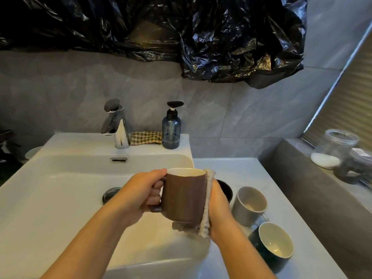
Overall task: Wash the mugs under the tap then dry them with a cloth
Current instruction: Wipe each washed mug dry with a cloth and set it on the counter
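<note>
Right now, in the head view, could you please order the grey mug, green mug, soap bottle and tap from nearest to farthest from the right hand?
1. Grey mug, on the counter just right of the right hand and its cloth.
2. Green mug, also right, nearer the camera.
3. Soap bottle, sink's back rim.
4. Tap, back rim, further left.

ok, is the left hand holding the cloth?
No, the left hand grips the brown mug by its handle; the right hand holds the cloth against it.
</note>
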Demonstrator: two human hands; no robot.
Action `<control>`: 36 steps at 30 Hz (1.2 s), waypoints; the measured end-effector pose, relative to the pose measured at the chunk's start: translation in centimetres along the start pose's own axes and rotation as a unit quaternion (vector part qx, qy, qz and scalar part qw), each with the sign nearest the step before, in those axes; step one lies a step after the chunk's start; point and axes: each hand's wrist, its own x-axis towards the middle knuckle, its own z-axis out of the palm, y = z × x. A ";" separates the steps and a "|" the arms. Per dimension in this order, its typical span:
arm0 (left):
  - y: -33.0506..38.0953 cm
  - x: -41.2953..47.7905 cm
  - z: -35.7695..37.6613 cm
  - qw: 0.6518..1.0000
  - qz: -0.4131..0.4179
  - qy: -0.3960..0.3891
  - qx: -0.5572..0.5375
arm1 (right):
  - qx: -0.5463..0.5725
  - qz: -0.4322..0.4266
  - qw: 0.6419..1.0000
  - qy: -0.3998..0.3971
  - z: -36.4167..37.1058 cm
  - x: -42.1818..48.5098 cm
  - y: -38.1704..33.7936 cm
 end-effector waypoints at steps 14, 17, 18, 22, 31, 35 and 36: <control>-0.5 0.5 -0.7 0.985 -0.103 -0.039 -0.136 | 0.118 0.090 0.986 -0.078 -0.8 0.2 0.2; -1.0 0.9 -1.2 0.970 -0.150 -0.063 -0.181 | 0.154 0.079 0.983 -0.062 -0.9 0.2 0.3; -1.0 0.9 -1.3 0.968 -0.161 -0.070 -0.179 | 0.150 0.067 0.985 -0.059 -1.0 0.2 0.4; 0.1 1.5 -1.2 0.966 -0.199 -0.074 -0.146 | 0.203 0.050 0.975 -0.076 -0.7 -0.9 0.6; -1.1 1.0 2.8 0.984 0.057 0.151 0.080 | 0.204 0.034 0.978 -0.024 0.5 -0.5 0.5; -1.9 -0.1 3.0 0.992 0.090 0.085 0.011 | 0.022 -0.103 0.994 -0.019 1.8 -0.4 0.9; -1.7 -0.1 2.5 0.995 0.073 0.061 -0.014 | -0.005 -0.135 0.990 -0.027 1.9 -0.3 1.2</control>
